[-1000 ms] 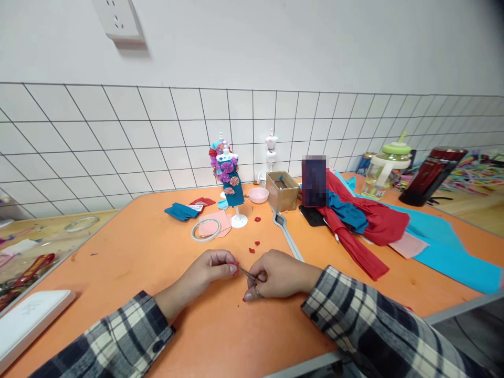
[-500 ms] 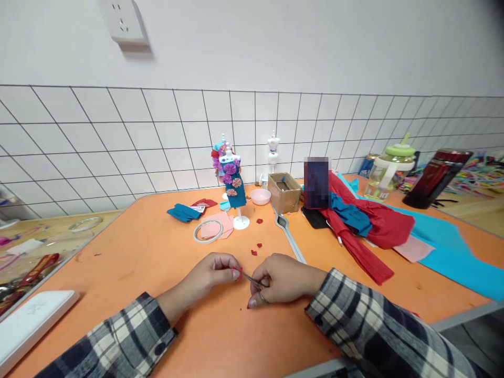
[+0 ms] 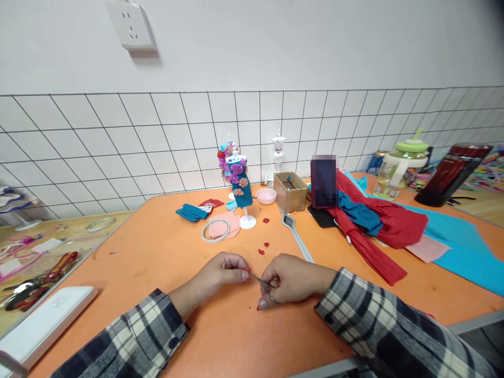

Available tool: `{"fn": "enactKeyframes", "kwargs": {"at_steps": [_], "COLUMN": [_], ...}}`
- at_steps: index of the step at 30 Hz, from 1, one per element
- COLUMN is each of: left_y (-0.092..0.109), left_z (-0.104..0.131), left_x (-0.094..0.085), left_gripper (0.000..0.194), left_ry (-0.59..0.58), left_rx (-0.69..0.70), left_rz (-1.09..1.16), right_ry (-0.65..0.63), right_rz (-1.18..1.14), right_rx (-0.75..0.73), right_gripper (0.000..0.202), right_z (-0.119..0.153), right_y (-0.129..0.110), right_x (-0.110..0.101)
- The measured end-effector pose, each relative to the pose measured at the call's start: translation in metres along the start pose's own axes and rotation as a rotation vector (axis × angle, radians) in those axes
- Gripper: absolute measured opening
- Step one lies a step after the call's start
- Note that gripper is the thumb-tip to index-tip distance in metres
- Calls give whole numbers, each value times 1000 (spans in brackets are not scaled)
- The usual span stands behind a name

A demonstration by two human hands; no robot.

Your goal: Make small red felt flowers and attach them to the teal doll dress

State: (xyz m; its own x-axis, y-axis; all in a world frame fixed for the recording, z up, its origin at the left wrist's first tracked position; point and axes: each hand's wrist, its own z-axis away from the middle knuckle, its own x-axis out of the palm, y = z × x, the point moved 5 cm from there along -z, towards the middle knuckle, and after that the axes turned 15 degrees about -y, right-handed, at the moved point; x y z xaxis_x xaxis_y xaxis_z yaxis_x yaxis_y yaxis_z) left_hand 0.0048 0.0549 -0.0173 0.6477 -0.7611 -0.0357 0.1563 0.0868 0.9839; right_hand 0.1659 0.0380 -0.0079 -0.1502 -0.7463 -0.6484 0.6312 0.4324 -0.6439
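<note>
My left hand [image 3: 226, 270] is closed in a pinch on a small red paper piece [image 3: 248, 274], mostly covered by the fingertips. A pair of small scissors [image 3: 262, 282] sits in my right hand [image 3: 291, 278], with fingers through the handles. Its blades point left and reach the red piece; whether they are cutting into it I cannot make out. Just beyond my hands, a few red scraps [image 3: 261, 252] lie on the orange table [image 3: 165, 278]. Farther back stands a mini dress form [image 3: 241, 194] in blue, decorated with purple and pink flowers.
A roll of tape [image 3: 203, 234] rests on pink paper [image 3: 233, 224]. Behind are a pink bowl [image 3: 266, 197], a cardboard box [image 3: 293, 198] and a phone-like screen [image 3: 324, 182]. Red cloth-like material [image 3: 401, 223], a bottle [image 3: 399, 170] and a dark red flask [image 3: 452, 176] stand right. A white power bank [image 3: 59, 320] lies left.
The view has turned slightly left, so everything sits a little farther right in the picture. Both hands keep nearly the same pose, holding the red piece and the scissors.
</note>
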Motion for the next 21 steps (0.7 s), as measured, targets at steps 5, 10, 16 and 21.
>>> {"fn": "enactKeyframes", "kwargs": {"at_steps": [5,10,16,21], "left_y": [0,1,2,0], "left_z": [0,0,1,0], "left_x": [0,0,0,-1], "left_gripper": [22,23,21,21], "left_ry": [-10,-20,-21,-27], "left_rx": [6,-8,-20,-18], "left_rz": [-14,22,40,15], "right_ry": [-9,-16,-30,-53], "right_rz": [-35,-103,-119,-95], "right_rx": [9,-4,-19,-6], "right_gripper": [41,43,46,44], "right_z": [0,2,-1,-1], "right_y": [-3,-7,-3,-3], "right_x": [1,3,3,3]}}
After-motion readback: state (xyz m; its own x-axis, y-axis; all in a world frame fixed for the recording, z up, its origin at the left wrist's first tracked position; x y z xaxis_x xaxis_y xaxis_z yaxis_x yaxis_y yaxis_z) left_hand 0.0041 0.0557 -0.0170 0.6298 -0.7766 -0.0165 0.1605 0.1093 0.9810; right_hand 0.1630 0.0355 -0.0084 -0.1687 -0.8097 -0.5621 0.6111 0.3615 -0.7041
